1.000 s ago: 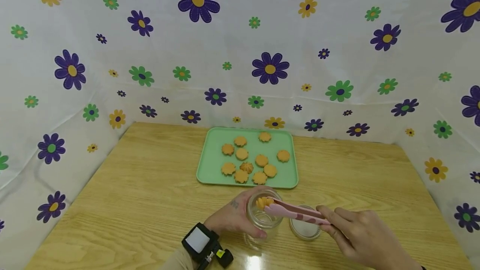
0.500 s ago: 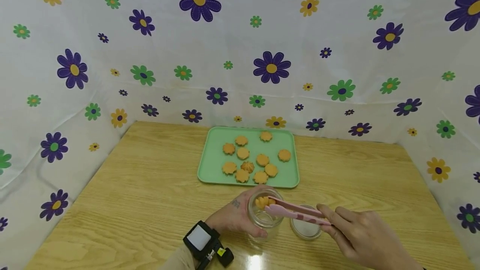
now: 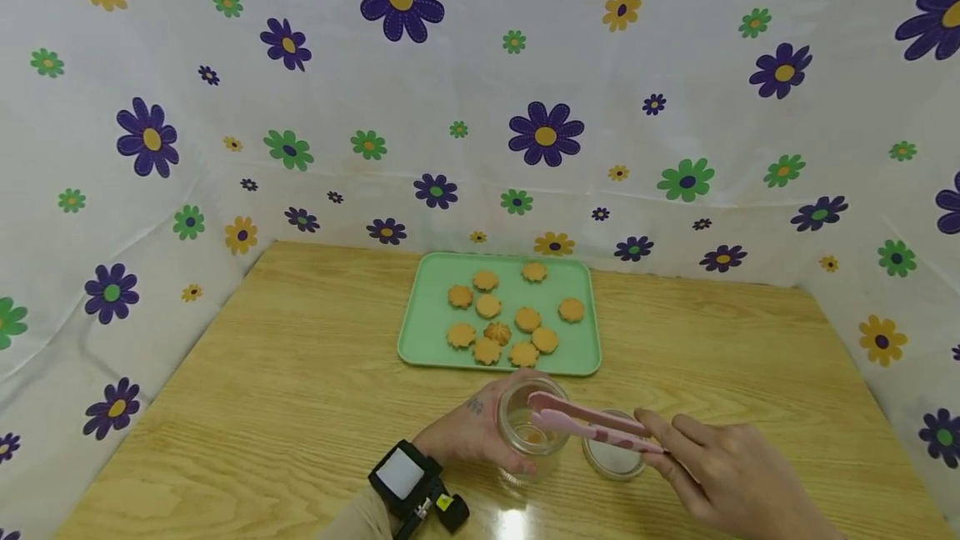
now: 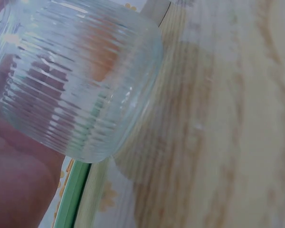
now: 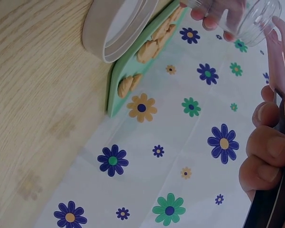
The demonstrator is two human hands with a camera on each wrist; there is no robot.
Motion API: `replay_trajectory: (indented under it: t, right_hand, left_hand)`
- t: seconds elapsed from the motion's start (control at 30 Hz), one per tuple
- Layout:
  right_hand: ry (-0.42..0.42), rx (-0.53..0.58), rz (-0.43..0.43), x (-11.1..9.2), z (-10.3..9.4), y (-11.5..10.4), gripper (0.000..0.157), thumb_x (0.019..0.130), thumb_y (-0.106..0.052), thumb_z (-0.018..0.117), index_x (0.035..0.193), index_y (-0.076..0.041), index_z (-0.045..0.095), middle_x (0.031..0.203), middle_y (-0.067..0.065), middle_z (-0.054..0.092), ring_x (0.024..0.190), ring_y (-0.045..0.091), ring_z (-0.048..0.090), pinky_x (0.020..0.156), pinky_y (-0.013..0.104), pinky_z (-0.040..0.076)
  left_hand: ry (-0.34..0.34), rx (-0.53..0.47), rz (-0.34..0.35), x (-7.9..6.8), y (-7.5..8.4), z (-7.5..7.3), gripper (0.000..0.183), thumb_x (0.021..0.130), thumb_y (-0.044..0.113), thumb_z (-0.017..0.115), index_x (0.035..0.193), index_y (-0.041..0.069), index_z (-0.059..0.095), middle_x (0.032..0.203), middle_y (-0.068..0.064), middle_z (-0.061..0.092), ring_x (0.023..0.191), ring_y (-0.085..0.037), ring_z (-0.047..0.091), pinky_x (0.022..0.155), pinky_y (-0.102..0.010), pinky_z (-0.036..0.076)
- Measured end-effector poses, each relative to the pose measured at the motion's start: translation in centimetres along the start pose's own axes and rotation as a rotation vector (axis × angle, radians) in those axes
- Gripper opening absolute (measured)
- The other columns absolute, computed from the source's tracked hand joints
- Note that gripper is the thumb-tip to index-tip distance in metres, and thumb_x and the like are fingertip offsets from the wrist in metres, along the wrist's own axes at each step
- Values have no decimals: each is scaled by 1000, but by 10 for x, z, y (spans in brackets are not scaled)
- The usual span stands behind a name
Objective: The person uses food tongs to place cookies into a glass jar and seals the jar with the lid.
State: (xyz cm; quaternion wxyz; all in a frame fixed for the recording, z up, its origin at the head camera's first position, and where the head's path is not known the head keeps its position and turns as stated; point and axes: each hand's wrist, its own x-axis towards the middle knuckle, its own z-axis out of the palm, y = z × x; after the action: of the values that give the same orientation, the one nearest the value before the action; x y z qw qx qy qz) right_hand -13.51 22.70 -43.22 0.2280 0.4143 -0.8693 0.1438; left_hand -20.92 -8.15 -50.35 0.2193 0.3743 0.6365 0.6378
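Curled round a clear glass jar [image 4: 71,95] with the left grip [image 3: 478,436], clamped firmly against its side, mouth turned up toward the head camera. Pinching pink tongs [image 3: 581,428] in the right grip [image 3: 723,465], fingers bent about the near end, rounded tips parted at the jar's mouth, close to the left grip. Visible through the jar wall, just beside the left grip: an orange-brown biscuit [image 4: 102,52], blurred to a soft patch by the glass.

Ringed with fine ribs on the jar, shiny and transparent, rounded at the base. Smooth-looking on the tongs, with darker pink spots along one arm. Lying between both grips, partly under the tongs: a round lid [image 3: 615,458] with a pale, raised ring. Set just beyond the left grip: a matte green tray [image 3: 420,332], round-cornered, bearing eleven golden biscuits [image 3: 487,351], scalloped, mostly flat-faced, one ridged. Spread beneath both grips: a wood-grained worktop [image 3: 300,340]. Hung farthest from both grips: a white, creased flower-print sheet [image 3: 465,90].
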Motion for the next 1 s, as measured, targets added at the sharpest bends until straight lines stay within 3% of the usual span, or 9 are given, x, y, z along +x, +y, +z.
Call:
replay_trajectory:
  t: [0.13, 0.27, 0.47, 0.57, 0.73, 1.0]
  right_hand:
    - [7, 11, 15, -1, 2, 1, 51, 103, -45, 39, 118, -6, 67, 66, -18, 39, 48, -8, 20, 39, 5, 20]
    - [29, 23, 54, 0, 4, 2, 43, 98, -42, 53, 118, -6, 66, 70, -14, 53, 47, -9, 27, 38, 8, 29]
    - [57, 42, 204, 6, 4, 7, 35, 84, -23, 71, 116, -9, 66, 69, -16, 48, 47, -5, 24, 41, 11, 26]
    - [67, -3, 255, 11, 6, 12, 38, 79, -19, 75, 115, -9, 66, 68, -13, 49, 46, -2, 25, 39, 13, 25]
    - [-7, -125, 304, 20, 13, 24, 40, 80, -28, 76, 115, -12, 69, 65, -10, 48, 45, 1, 30, 36, 18, 25]
    - [-108, -229, 258, 37, 42, 44, 39, 80, -39, 75, 110, -15, 74, 62, -5, 52, 44, 5, 33, 35, 21, 26]
  left_hand:
    - [-1, 0, 31, 2, -2, 1, 87, 66, -12, 81, 139, 16, 44, 133, -6, 54, 124, -27, 46, 105, -51, 39]
    - [-16, 4, 54, 3, -2, 2, 85, 65, -13, 81, 137, 18, 46, 133, -6, 55, 126, -29, 44, 107, -53, 35]
    - [-10, 18, 17, 1, 4, 2, 86, 65, -11, 81, 137, 17, 44, 131, -6, 55, 125, -26, 46, 106, -56, 35]
    - [-23, 23, 42, 3, 1, 2, 85, 65, -11, 82, 135, 19, 45, 129, -6, 57, 124, -29, 47, 106, -55, 36]
    - [-24, 24, 59, 4, -1, 2, 85, 64, -10, 83, 135, 19, 46, 129, -5, 57, 123, -29, 48, 107, -52, 37]
    - [-2, 16, 56, 3, -2, 1, 86, 63, -9, 83, 137, 17, 45, 129, -5, 57, 122, -25, 49, 105, -55, 36]
